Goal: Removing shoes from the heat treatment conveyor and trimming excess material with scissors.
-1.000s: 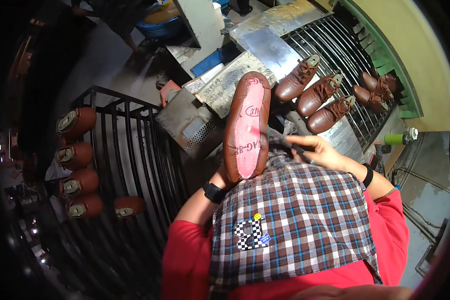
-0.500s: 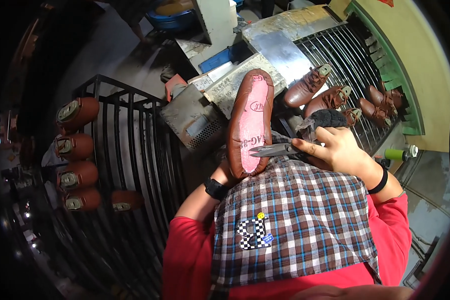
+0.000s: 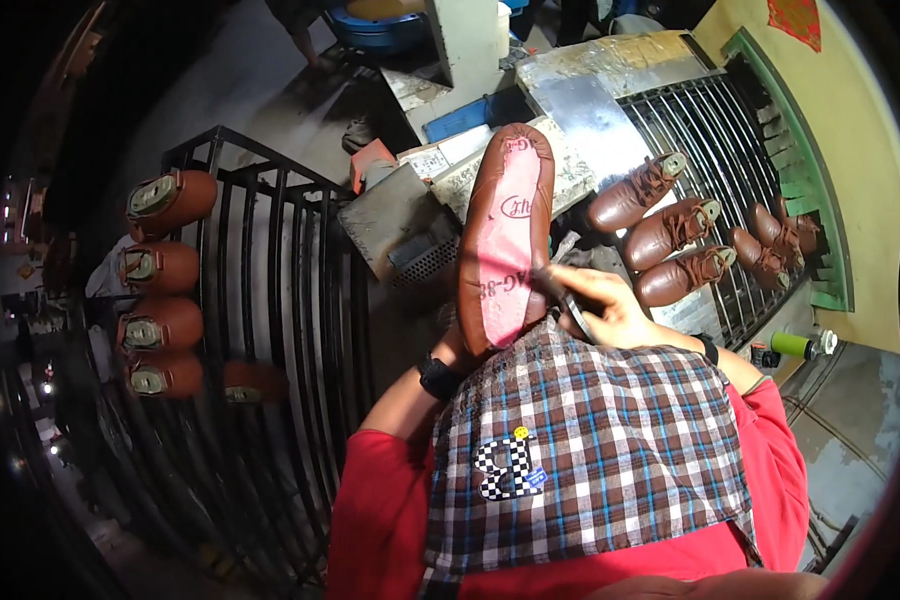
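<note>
A brown leather shoe (image 3: 473,235) is held sole side up in front of my apron, its toe end pointing away from me. Its underside shows a pink insole board (image 3: 510,215), with leather folded in around the rim. My left hand (image 3: 454,345) grips the shoe from below and the left; most of its fingers are hidden. Wrapped around dark scissors (image 3: 573,308), my right hand (image 3: 610,305) is at the shoe's right edge, near the end closest to me. Fingertips touch or nearly touch the leather there; the blade tips cannot be made out.
Several brown laced shoes (image 3: 673,230) stand on a metal-barred rack (image 3: 695,125) at the right. At the left, more brown shoes (image 3: 160,268) sit on a black rack (image 3: 260,178). A perforated metal box (image 3: 390,225) lies beyond the held shoe. A green bottle (image 3: 792,344) is far right.
My right hand has moved left and down with the scissors, whose blades swung off the pink board to the shoe's right edge. The dark fluffy thing beyond that hand no longer shows.
</note>
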Action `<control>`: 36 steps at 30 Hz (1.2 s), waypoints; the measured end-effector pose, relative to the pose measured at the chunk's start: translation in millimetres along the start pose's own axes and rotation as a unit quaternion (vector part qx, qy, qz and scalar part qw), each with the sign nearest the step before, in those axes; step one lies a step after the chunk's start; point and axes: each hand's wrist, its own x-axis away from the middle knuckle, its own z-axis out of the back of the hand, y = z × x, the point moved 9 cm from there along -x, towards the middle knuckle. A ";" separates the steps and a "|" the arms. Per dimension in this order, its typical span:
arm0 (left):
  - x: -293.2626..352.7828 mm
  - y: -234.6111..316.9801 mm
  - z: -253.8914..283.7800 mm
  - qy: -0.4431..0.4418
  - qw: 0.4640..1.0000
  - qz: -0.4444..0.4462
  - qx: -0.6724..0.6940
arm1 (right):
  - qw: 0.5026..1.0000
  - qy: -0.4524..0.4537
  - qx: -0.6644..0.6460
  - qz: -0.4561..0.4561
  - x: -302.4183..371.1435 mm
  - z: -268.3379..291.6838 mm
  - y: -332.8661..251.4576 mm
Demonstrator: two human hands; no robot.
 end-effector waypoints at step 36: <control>211.1 157.5 -90.0 0.645 0.730 -0.215 0.067 | 0.905 -0.264 -0.259 -0.210 -30.3 -171.8 23.8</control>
